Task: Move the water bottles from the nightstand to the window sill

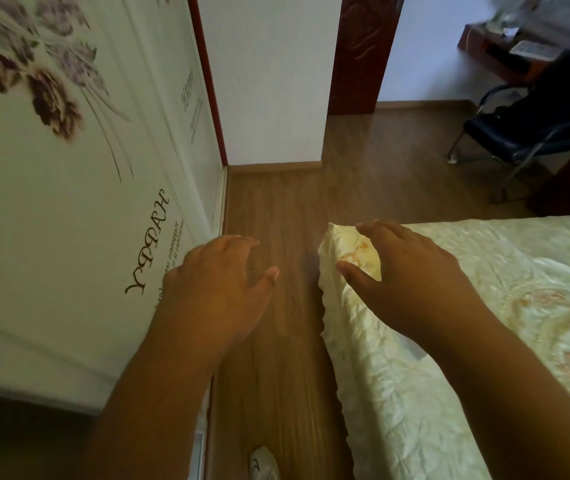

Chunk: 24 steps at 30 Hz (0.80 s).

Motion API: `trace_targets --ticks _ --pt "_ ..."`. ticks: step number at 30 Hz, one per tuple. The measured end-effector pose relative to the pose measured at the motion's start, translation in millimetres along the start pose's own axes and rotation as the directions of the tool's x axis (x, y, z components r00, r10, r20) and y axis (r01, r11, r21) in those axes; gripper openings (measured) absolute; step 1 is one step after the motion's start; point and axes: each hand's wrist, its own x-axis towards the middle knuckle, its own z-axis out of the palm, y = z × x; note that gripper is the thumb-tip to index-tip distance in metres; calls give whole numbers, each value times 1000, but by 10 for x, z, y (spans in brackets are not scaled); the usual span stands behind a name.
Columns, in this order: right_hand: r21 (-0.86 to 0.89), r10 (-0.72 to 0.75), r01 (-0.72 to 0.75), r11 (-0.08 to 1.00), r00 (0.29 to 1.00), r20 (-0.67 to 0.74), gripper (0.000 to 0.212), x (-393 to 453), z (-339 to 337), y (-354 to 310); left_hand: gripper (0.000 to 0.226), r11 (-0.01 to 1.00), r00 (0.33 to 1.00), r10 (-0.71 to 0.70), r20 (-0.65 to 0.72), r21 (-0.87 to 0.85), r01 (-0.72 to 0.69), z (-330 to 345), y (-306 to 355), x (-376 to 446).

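While both bare hands hang out in front with nothing in them, the person stands in a narrow lane of brown wood-plank floor [276, 209], and neither a water bottle, a nightstand nor a window sill shows anywhere in view, so where the bottles are cannot be told. The left hand [217, 282] floats with fingers loosely spread and slightly curled, empty, its knuckles just beside the white wardrobe door printed with purple flowers and the word HAPPY [69, 168]. The right hand [404, 271] is spread too, its fingertips [363, 230] over the folded corner of the pale cream quilted bedspread [484, 306]; whether they touch the cloth or only hover is hard to say. Beyond the fingers the floor runs to a white wall section [269, 81] and a dark red carved door frame [356, 53]. Off past the right fingertips sits a black chair on a metal frame [518, 133], partly cut off. The risks look like these: the gap is tight, so a swinging left hand could knock the wardrobe, and a foot could catch the hanging bedspread edge. A pale shoe tip [262, 462] peeks in at the bottom edge. The far corner past the chair is blurred clutter, too soft to name.
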Motion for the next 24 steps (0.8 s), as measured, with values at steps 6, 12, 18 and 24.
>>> trace_targets --ticks 6,12,18,24 --pt "20 10 -10 1000 1000 10 72 422 158 -326 62 1000 1000 4 13 6 -4 -66 -334 501" --pt "29 13 -14 999 999 42 71 843 215 -474 61 1000 1000 -1 21 12 0 -83 -515 879" --pt "57 -33 29 998 997 66 72 1444 344 -533 64 997 997 -62 43 43 60 -34 -621 1363" --pt "115 -109 99 988 991 83 71 2287 398 -441 62 991 994 -106 23 82 104 -69 -513 2055"
